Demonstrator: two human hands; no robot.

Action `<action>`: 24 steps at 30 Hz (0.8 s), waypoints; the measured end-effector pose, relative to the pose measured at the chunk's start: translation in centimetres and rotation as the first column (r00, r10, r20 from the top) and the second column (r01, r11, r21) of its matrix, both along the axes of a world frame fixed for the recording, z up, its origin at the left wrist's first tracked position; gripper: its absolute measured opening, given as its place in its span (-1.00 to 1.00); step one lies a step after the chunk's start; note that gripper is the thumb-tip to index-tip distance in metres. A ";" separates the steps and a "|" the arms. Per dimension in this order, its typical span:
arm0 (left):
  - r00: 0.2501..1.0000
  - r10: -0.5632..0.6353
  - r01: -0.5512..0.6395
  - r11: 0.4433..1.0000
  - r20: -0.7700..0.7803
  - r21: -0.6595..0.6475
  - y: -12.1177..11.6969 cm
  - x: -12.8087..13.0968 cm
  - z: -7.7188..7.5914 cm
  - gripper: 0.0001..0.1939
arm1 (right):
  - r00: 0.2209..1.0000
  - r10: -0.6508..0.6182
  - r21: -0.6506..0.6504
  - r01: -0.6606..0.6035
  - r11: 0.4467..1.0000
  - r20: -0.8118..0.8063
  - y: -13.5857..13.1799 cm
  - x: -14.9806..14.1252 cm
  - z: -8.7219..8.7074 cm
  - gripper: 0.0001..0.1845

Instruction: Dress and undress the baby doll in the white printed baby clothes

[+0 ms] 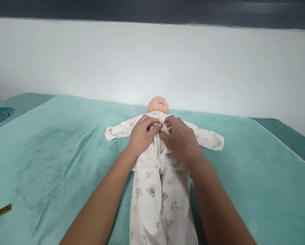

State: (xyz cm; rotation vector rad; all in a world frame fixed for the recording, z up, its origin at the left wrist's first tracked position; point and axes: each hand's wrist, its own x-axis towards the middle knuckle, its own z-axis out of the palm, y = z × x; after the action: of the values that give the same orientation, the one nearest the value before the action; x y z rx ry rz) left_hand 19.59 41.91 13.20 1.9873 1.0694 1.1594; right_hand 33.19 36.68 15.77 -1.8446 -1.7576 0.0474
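Observation:
A baby doll [157, 104] lies on its back, head toward the wall and arms spread out to both sides. It wears a white printed top [169, 157] and white pants [149, 204] with small bears on them. My left hand [144, 132] pinches the left front edge of the top at the doll's chest. Close beside it, my right hand [179, 136] has thumb and fingers closed on the other front edge. The fingertips of both hands nearly meet there. Whether a snap or button sits between them is hidden.
Under the doll spreads a teal plush sheet [65, 163] with creases on its left side. A white wall [152, 61] rises behind it. At the lower left lies a yellow strip with dark print [0, 212]. A dark green piece of fabric [0, 115] is at the far left.

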 end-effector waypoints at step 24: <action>0.999 -0.051 0.051 0.988 0.003 -0.148 1.2 -0.2 0.8 -0.84 | 0.627 0.014 -0.074 -0.114 0.991 -0.779 1.5 1.8 -0.6 -0.82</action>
State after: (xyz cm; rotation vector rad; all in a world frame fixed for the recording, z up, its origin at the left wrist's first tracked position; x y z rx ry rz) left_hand 19.42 43.16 13.95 1.8891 1.0670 1.0222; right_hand 35.03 38.14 15.12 -1.4683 -1.1855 0.8751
